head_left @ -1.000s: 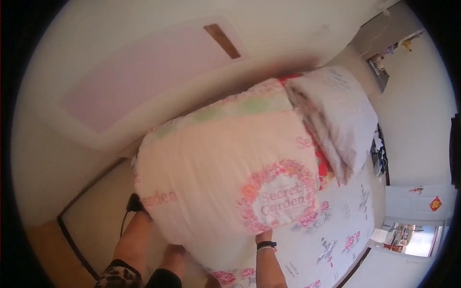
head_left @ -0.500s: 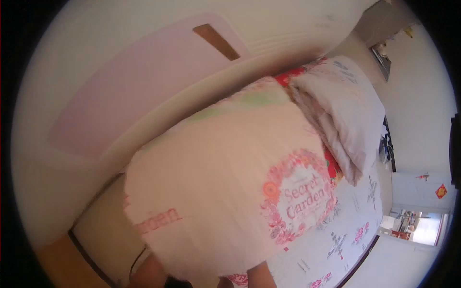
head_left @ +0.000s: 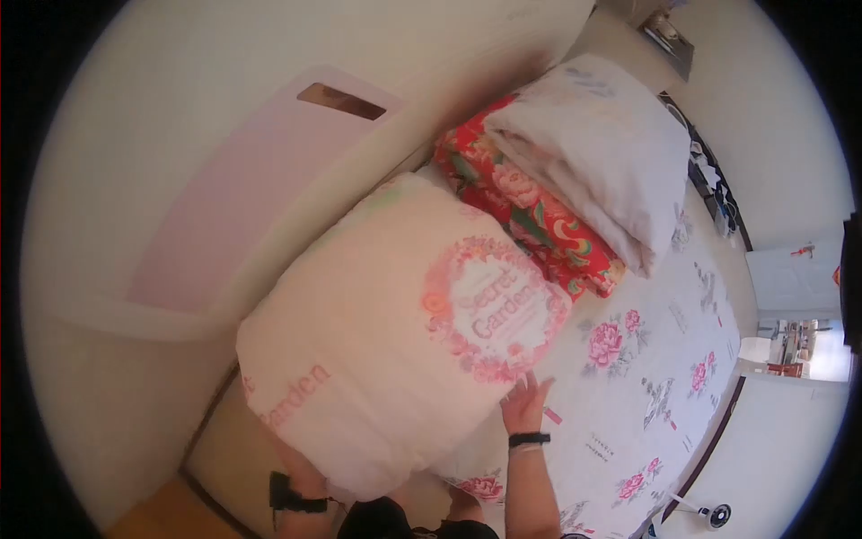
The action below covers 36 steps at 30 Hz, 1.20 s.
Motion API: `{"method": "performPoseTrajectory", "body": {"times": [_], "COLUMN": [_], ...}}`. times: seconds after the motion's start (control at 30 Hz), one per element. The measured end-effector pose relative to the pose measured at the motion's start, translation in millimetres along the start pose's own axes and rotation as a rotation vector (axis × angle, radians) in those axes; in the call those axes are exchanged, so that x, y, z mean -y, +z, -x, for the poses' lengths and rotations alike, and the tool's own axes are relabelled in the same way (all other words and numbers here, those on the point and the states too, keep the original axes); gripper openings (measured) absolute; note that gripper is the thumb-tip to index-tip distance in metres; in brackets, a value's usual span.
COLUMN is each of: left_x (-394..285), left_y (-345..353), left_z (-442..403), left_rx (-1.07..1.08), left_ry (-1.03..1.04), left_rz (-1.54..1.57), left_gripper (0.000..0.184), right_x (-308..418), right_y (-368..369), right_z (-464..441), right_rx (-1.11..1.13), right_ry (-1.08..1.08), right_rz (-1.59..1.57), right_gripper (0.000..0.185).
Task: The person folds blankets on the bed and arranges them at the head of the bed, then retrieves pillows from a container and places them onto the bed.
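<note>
A thick folded quilt (head_left: pixel 368 314), peach-pink with a "Secret Garden" flower wreath print, lies at the near end of the bed in the middle of the head view. My right hand (head_left: pixel 525 404) is at its lower right edge, fingers stretched and apart against the fabric. My left hand (head_left: pixel 301 469) is at the lower left corner, its fingers hidden by the quilt. Just beyond lie a folded red floral quilt (head_left: pixel 530 202) and, on top of it, a pale folded quilt (head_left: pixel 593 135).
A white bedsheet with pink flowers (head_left: pixel 620 404) covers the bed on the right. Along the left stands a pale panel with a pink section (head_left: pixel 242 198). A small fan (head_left: pixel 718 515) stands at lower right, and a dark shelf with objects (head_left: pixel 709 171) lies beyond the bed.
The peach-pink quilt sits lower and nearer to me, exposing more of the red floral quilt. My right hand has come into view at its edge. The camera view has shifted.
</note>
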State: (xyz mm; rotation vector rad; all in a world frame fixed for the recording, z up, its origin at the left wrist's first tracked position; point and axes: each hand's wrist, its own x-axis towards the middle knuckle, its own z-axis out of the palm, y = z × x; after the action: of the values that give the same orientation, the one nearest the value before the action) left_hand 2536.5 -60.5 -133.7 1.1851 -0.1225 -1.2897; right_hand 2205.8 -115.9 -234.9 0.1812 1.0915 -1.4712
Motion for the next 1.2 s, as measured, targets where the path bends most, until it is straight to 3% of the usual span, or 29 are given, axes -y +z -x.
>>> {"method": "performPoseTrajectory", "body": {"times": [0.03,0.1,0.17,0.27,0.33,0.4,0.47,0.53,0.57,0.63,0.67,0.73,0.8,0.87,0.9,1.03,1.13,1.2], "left_x": [-2,7,33,36,67,80,79,75,59,65,74,89,96,93,89,75,86,96], "left_y": [6,4,-4,27,-16,-33,-59,-54,-43,-71,-81,-97,-106,-112,-114,-89,-71,-63], "left_z": [1,4,15,25,0,-20,-37,-46,-38,-50,-60,-71,-77,-76,-77,-64,-73,-76], "left_rx": [0.036,0.046,-0.014,0.011,0.058,-0.065,-0.032,-0.002,-0.103,-0.257,-0.253,-0.098,-0.091,-0.085,-0.084,-0.126,-0.092,-0.090], "left_ry": [0.007,-0.076,-0.317,-0.247,-0.201,-0.122,-0.117,-0.111,-0.276,-0.626,-0.628,-0.612,-0.663,-0.716,-0.665,-0.627,-0.617,-0.609], "left_rz": [0.087,0.298,-0.126,-0.212,-0.226,-0.555,-0.561,-0.580,-0.562,-0.582,-0.595,-0.422,-0.416,-0.406,-0.377,-0.218,-0.310,-0.388], "left_gripper": [0.046,0.044,0.044,0.047,0.048,0.052,0.052,0.051,0.049,0.043,0.043,0.041,0.040,0.040,0.038,0.037,0.039,0.041], "right_x": [9,6,34,74,78,54,7,-14,-23,-45,-41,-27,-31,-25,-21,-7,37,56], "right_y": [16,32,100,152,143,80,1,-13,-29,-58,-45,-26,-36,-24,-13,39,89,76], "right_z": [-3,-33,-3,50,35,-20,-73,-82,-90,-107,-100,-84,-97,-95,-86,-49,-14,-20], "right_rx": [0.086,0.167,0.221,0.341,0.353,0.174,0.116,0.099,0.103,-0.504,-0.514,-0.073,-0.030,0.042,0.003,0.128,0.162,0.135], "right_ry": [0.064,-0.107,-0.210,-0.355,-0.425,-0.277,0.001,0.020,0.019,-0.371,-0.365,0.050,0.025,0.232,0.231,-0.019,-0.149,-0.199], "right_rz": [0.054,0.416,0.370,0.450,0.334,0.434,0.552,0.548,0.541,1.386,1.378,0.420,0.416,0.189,0.142,0.176,0.286,0.288], "right_gripper": [0.048,0.048,0.052,0.058,0.052,0.058,0.063,0.070,0.070,0.075,0.075,0.079,0.070,0.053,0.041,0.044,0.044,0.045]}}
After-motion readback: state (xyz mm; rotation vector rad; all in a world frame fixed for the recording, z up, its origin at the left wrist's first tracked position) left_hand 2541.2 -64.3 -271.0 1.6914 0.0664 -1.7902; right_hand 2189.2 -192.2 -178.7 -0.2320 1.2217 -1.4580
